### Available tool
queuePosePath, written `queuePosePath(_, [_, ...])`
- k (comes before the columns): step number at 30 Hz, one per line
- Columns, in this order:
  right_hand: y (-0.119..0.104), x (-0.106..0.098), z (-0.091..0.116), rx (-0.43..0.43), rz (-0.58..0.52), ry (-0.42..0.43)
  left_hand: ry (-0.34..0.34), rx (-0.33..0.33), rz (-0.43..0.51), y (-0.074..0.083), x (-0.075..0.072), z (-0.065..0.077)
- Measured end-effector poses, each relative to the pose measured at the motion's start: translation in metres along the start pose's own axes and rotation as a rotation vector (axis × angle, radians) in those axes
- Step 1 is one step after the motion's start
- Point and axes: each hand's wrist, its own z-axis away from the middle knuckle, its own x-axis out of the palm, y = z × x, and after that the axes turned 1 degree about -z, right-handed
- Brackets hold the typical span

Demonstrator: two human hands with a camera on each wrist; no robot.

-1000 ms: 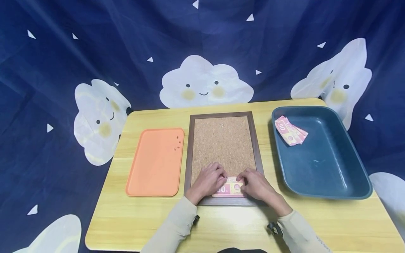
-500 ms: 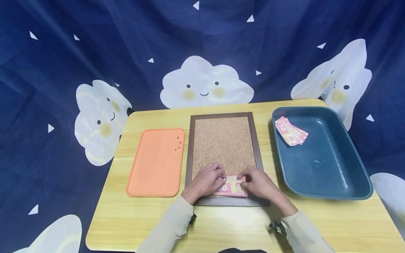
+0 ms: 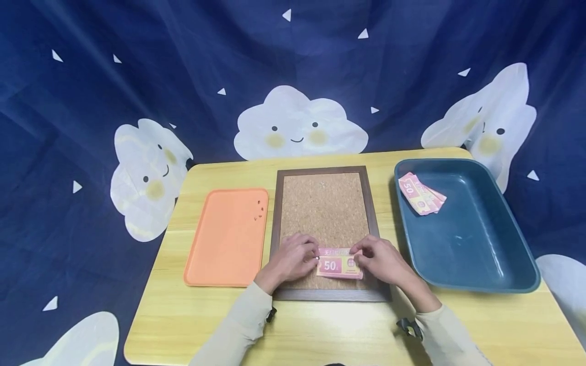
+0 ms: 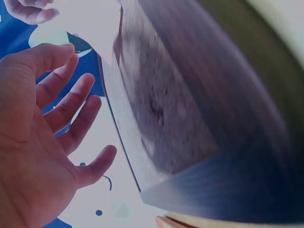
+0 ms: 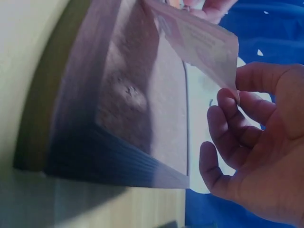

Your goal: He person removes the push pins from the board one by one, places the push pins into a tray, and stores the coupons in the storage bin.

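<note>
A pink and yellow paper coupon [image 3: 339, 264] marked 50 hangs over the lower part of the cork board [image 3: 327, 213], tilted above the cork in the right wrist view. My right hand [image 3: 382, 262] pinches its right edge between thumb and index finger; the other fingers curl loosely [image 5: 218, 123]. At the coupon's left edge is my left hand [image 3: 293, 258], with thumb and index fingertips pinching a tiny shiny pin [image 4: 77, 51]. Its remaining fingers are spread. A dark wooden frame [image 3: 276, 218] surrounds the cork.
An orange tray [image 3: 220, 239] lies left of the board, with several tiny dark pins [image 3: 259, 202] near its upper right corner. To the right stands a deep blue-green bin [image 3: 462, 259] holding more coupons [image 3: 418, 195]. A cloud-patterned curtain [image 3: 320, 51] hangs behind the table [image 3: 334, 330].
The coupon has moved up from the board's bottom edge and shows more of its face. My left hand has shifted left to the coupon's edge; my right hand has moved slightly right with it.
</note>
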Motion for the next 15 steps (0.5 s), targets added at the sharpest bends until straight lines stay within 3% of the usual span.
queuePosePath(8, [0.003,-0.02,-0.002,-0.039,0.033,0.075,0.049,-0.061,-0.007,-0.011,-0.007,0.0])
queuePosePath(15, [0.008,-0.036,-0.003,-0.041,0.034,0.136,0.068,-0.077,0.003,-0.021,-0.014,-0.001])
